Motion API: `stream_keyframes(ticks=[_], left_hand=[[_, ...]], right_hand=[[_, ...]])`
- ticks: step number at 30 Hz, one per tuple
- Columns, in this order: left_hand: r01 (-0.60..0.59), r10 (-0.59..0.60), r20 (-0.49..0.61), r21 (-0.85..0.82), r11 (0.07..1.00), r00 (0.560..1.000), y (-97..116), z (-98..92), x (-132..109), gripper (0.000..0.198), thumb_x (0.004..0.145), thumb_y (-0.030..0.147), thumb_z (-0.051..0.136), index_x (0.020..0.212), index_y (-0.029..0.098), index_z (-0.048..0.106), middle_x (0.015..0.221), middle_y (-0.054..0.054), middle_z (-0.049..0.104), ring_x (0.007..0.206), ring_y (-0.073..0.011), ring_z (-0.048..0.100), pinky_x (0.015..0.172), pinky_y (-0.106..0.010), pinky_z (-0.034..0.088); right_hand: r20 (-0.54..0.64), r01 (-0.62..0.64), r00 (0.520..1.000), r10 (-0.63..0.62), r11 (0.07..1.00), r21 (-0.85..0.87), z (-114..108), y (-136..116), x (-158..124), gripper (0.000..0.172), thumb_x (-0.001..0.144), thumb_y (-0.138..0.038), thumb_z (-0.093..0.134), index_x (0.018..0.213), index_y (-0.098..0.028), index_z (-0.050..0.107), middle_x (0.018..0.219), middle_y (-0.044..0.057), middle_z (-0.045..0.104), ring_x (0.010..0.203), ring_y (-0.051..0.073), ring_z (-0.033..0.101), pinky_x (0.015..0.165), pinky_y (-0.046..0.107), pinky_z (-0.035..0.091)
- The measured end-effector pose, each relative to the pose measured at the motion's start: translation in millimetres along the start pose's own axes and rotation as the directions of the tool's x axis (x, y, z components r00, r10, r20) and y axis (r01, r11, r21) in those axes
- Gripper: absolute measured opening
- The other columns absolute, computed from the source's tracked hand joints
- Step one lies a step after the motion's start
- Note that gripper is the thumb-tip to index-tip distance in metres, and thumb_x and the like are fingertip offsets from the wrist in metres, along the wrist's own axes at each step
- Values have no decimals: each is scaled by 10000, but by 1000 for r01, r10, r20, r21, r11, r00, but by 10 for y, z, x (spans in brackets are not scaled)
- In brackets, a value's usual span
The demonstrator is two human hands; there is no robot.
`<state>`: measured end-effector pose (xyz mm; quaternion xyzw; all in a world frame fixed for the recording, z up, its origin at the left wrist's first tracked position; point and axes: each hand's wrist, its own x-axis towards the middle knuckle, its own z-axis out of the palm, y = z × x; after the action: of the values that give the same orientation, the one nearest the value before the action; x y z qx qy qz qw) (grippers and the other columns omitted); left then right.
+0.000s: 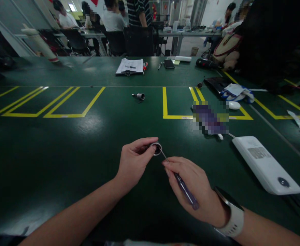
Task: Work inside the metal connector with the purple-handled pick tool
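My left hand (136,159) is closed on a small ring-shaped metal part (157,149), thumb and fingers gripping its rim. Its round opening faces me and to the right. In my right hand (190,181) is a screwdriver (187,192) with a dark translucent purple handle. The thin shaft reaches into the opening of the ring-shaped part, and the tip is hidden inside. Farther out on the green table (101,150) lies a small metal cylindrical part (140,96) with a narrow stem pointing left.
To the right lie a phone (208,119) with a cable, a white power bank (266,164), a white mouse (233,105) and a cloth (238,92). Yellow tape (165,102) marks the table. A clipboard with papers (129,66) and a red-handled tool (145,66) lie farther back. People sit beyond.
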<state>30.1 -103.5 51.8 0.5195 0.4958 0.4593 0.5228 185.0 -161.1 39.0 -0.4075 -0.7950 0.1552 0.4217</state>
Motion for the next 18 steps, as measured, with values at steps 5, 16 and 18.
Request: stream_keyframes(ticks=[5, 16, 18], left_hand=[[0, 1, 10, -22, 1000, 1000, -16, 1, 1, 198, 700, 171, 669, 894, 158, 706, 832, -43, 728, 768, -174, 682, 740, -294, 568], [12, -11, 13, -45, 999, 1000, -27, 5, 6, 197, 705, 144, 663, 897, 154, 704, 828, -37, 727, 762, -160, 680, 726, -269, 566], [9, -8, 15, -38, 999, 1000, -27, 4, 2, 200, 709, 143, 659, 904, 153, 703, 838, -39, 726, 770, -163, 680, 734, -274, 566]], right_hand=[[11, 8, 1000, -8, 1000, -10, 6, 12, 3, 257, 829, -67, 477, 1061, -164, 528, 972, 94, 660, 927, 191, 630, 825, 347, 531], [15, 13, 1000, -13, 1000, 18, -1, 2, -3, 279, 822, -50, 492, 1078, -157, 526, 977, 91, 655, 943, 183, 618, 847, 342, 519], [12, 18, 1000, -19, 1000, 17, -1, 1, -3, 280, 822, -48, 492, 1078, -156, 527, 977, 92, 654, 942, 184, 620, 847, 342, 520]])
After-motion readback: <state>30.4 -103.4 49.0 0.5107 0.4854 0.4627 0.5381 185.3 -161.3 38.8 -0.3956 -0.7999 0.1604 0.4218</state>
